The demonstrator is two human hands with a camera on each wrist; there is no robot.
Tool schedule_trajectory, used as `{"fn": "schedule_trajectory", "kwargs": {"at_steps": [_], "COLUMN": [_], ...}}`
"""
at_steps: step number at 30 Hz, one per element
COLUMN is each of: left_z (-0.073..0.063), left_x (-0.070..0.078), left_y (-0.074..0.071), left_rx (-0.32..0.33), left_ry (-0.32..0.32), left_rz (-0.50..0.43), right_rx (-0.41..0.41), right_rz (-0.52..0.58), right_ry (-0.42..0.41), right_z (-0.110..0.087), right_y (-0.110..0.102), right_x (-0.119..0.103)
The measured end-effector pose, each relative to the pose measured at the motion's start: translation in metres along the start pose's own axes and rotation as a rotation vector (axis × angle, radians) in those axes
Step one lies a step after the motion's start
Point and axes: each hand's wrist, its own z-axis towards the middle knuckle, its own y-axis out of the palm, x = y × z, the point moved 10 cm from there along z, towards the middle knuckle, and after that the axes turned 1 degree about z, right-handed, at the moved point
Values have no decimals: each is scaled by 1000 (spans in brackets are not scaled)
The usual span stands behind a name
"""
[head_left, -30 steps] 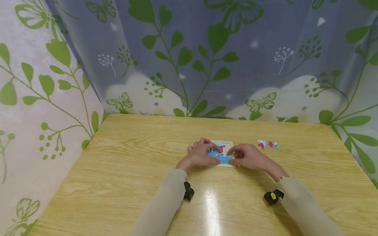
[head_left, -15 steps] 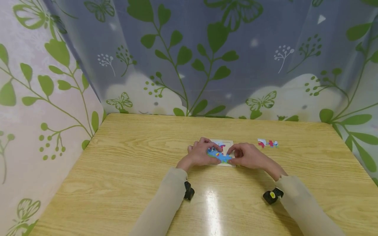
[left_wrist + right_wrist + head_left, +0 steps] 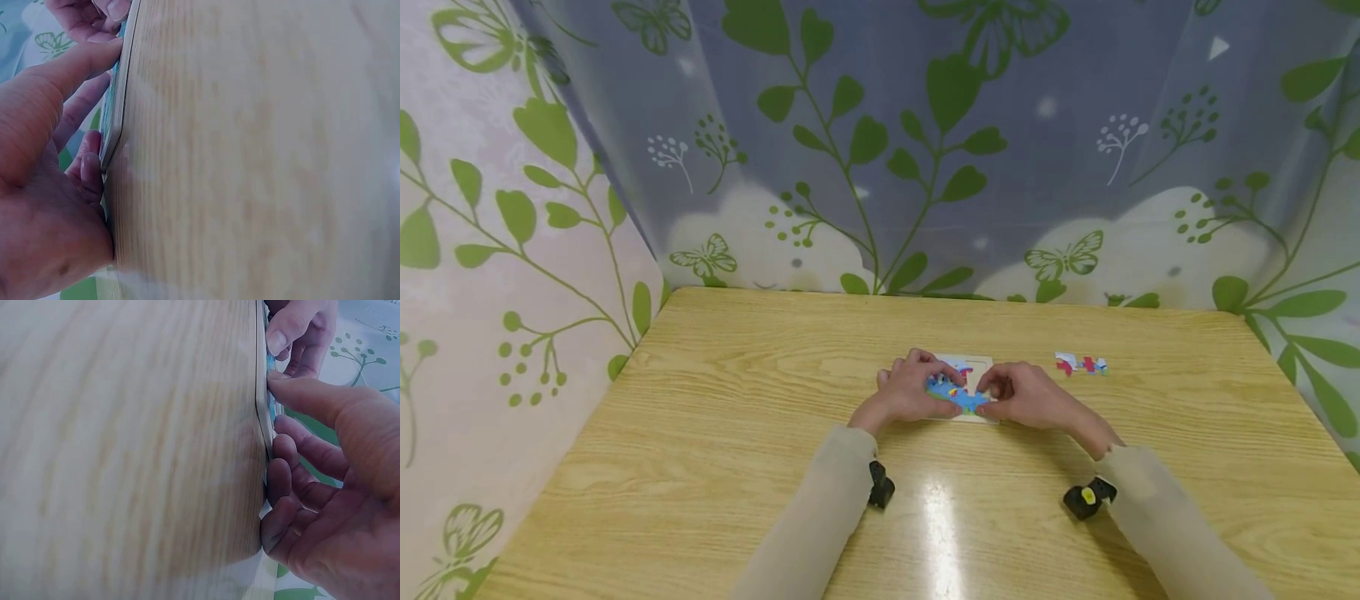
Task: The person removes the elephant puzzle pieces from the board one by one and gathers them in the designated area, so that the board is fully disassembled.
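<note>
A small jigsaw puzzle point(image 3: 958, 395) with a blue and green picture lies in a pale tray point(image 3: 987, 363) on the table; its upper right part shows bare backing. My left hand point(image 3: 912, 392) rests over the puzzle's left side, fingers spread across it and thumb near the lower edge. At the lower right corner, my right hand point(image 3: 1028, 397) pinches a puzzle piece between thumb and forefinger, the piece mostly hidden by them. In the right wrist view, the right thumb point(image 3: 281, 378) touches the puzzle surface while the other fingers bend against the table.
Several loose puzzle pieces point(image 3: 1088, 364), white, red and blue, lie to the right of the tray. The wooden table point(image 3: 737, 400) backs onto a patterned curtain point(image 3: 880, 167). Each sleeved wrist carries a small black camera.
Both hands stay at the puzzle almost unmoved. My right hand and wrist shift very slightly to the left and away from me; the loose pieces lie as before.
</note>
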Motion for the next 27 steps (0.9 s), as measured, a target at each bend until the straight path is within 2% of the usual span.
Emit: {"fn": "schedule_trajectory", "kwargs": {"at_steps": [13, 27], "left_z": [3, 2], "left_x": [0, 1], "left_y": [1, 0], "left_rx": [18, 20], "left_ry": [-24, -36], "left_rz": [28, 23], "right_rx": [14, 18], "right_rz": [52, 123], "right_ry": [33, -8], "right_z": [0, -5], "right_y": [1, -1], "right_x": [0, -6]}}
